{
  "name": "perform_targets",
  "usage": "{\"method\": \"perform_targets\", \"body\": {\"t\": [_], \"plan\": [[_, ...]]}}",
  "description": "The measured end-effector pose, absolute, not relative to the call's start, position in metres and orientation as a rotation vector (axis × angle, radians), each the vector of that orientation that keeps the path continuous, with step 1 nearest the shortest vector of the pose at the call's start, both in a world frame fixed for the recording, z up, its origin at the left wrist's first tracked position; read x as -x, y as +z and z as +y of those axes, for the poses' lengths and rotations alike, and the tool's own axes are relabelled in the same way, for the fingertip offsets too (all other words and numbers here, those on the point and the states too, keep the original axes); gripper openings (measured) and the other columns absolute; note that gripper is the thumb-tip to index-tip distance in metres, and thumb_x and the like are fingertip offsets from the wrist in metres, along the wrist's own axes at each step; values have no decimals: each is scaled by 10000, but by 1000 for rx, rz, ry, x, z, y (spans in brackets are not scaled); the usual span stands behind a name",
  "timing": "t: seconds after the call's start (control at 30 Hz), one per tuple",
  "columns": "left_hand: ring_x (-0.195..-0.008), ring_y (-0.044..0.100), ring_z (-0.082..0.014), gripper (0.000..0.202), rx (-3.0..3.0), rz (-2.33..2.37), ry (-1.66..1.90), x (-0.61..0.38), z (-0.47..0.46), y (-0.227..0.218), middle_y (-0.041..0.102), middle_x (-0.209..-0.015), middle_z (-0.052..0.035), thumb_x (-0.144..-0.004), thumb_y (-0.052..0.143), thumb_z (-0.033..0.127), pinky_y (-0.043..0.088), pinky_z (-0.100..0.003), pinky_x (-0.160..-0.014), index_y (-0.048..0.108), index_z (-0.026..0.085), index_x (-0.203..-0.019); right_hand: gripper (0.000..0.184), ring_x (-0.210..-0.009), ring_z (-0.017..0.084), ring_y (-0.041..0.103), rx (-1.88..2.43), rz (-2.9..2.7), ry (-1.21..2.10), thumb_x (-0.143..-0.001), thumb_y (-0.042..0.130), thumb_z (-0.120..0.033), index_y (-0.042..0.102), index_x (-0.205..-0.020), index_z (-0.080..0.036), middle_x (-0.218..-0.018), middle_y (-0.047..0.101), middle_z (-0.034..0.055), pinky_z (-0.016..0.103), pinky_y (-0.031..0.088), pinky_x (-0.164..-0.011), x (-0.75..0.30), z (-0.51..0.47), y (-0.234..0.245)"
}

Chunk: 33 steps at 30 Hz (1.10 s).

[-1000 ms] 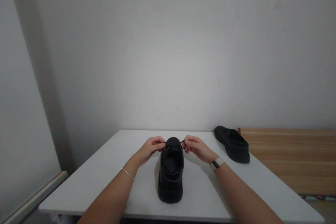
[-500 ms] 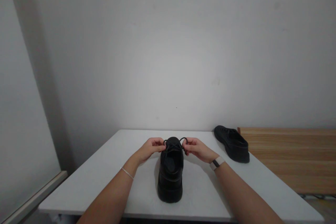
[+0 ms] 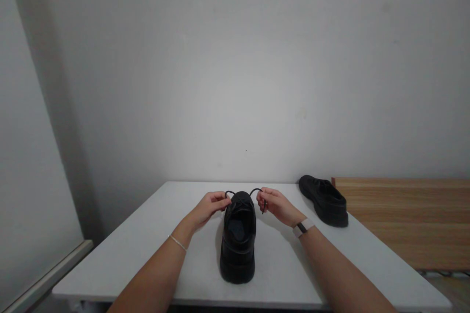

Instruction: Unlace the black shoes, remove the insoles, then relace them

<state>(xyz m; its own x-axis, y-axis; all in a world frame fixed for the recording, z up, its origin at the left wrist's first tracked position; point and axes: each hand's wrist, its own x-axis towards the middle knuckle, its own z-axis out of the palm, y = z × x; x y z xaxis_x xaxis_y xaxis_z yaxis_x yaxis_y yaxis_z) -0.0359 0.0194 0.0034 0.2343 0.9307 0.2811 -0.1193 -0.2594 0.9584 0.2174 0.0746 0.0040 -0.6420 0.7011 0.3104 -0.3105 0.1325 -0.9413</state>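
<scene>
A black lace-up shoe (image 3: 238,239) stands on the white table (image 3: 154,239) with its heel toward me. My left hand (image 3: 210,205) is pinched on a loop of its black lace (image 3: 229,192) at the shoe's left side. My right hand (image 3: 274,204) pinches the other lace loop (image 3: 255,190) at the right side, with a lace end hanging below the fingers. Both loops arch up over the shoe's tongue. A thin bracelet circles my left wrist and a band with a dark face sits on my right wrist.
A second black shoe (image 3: 323,200) lies at the table's far right edge. A wooden surface (image 3: 404,220) adjoins the table on the right. A plain wall stands close behind, and a light panel leans at the left.
Both hands have lifted slightly and the lace, first pulled flat between them, now stands up in two loops above the shoe.
</scene>
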Motion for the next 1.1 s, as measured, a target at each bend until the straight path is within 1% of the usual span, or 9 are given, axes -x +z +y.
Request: {"method": "perform_targets", "body": {"t": [0.13,0.2,0.33,0.4,0.57,0.77,0.87,0.93,1.1], "plan": [[-618,455,-99,350,-1393,804,1354,40,23,2,545,-645,23,-706,812,439,330,-240,-617,643,133,-708,337,-563,96,453,363,-1617,1641,-749,785,-438,602,-731,-156,-651,515,-19,238,318,-534,-220,74,5],[-636,458,-102,380,-1359,776,1407,43,24,3,534,-673,25,-710,797,488,348,-243,-639,626,149,-734,362,-542,97,443,340,-1622,1671,-745,775,-483,624,-739,-155,-615,491,-26,239,315,-520,-221,73,6],[-654,444,-116,493,-1358,694,1394,42,19,7,501,-704,13,-726,713,632,376,-267,-655,597,154,-693,646,-493,91,431,325,-1654,1734,-792,557,-739,659,-623,-124,-620,526,20,243,315,-470,-221,68,8],[-635,437,-121,521,-1389,681,1333,40,16,9,488,-671,6,-750,681,644,372,-277,-636,594,142,-640,714,-471,85,446,337,-1668,1740,-816,488,-763,647,-551,-120,-642,562,44,240,314,-446,-220,67,9],[-642,469,-134,488,-1459,725,1227,38,13,8,544,-648,-20,-765,701,585,359,-274,-632,648,117,-636,605,-422,62,417,353,-1682,1711,-855,578,-627,624,-526,-122,-604,577,31,218,288,-396,-219,68,7],[-581,443,-98,355,-1463,845,1232,38,24,0,568,-638,13,-711,794,464,311,-232,-565,665,133,-718,324,-425,66,427,381,-1706,1751,-779,752,-446,676,-834,-136,-573,545,-27,177,323,-365,-220,71,2],[-579,444,-91,374,-1480,878,1226,37,26,-2,577,-656,26,-642,850,434,296,-219,-551,675,144,-800,349,-441,78,468,381,-1723,1764,-737,792,-414,646,-920,-157,-603,576,-29,180,367,-368,-221,72,1],[-593,453,-93,399,-1497,894,1219,37,26,-3,587,-675,22,-623,862,436,297,-217,-554,681,144,-827,348,-447,81,488,392,-1726,1760,-736,791,-419,616,-901,-167,-616,587,-28,179,385,-370,-220,72,0],[-592,444,-97,383,-1536,925,1211,38,25,-3,579,-662,19,-658,830,459,302,-231,-563,701,135,-816,342,-420,73,488,455,-1744,1714,-743,784,-426,568,-813,-170,-580,575,-42,173,397,-361,-216,73,-2]]}}
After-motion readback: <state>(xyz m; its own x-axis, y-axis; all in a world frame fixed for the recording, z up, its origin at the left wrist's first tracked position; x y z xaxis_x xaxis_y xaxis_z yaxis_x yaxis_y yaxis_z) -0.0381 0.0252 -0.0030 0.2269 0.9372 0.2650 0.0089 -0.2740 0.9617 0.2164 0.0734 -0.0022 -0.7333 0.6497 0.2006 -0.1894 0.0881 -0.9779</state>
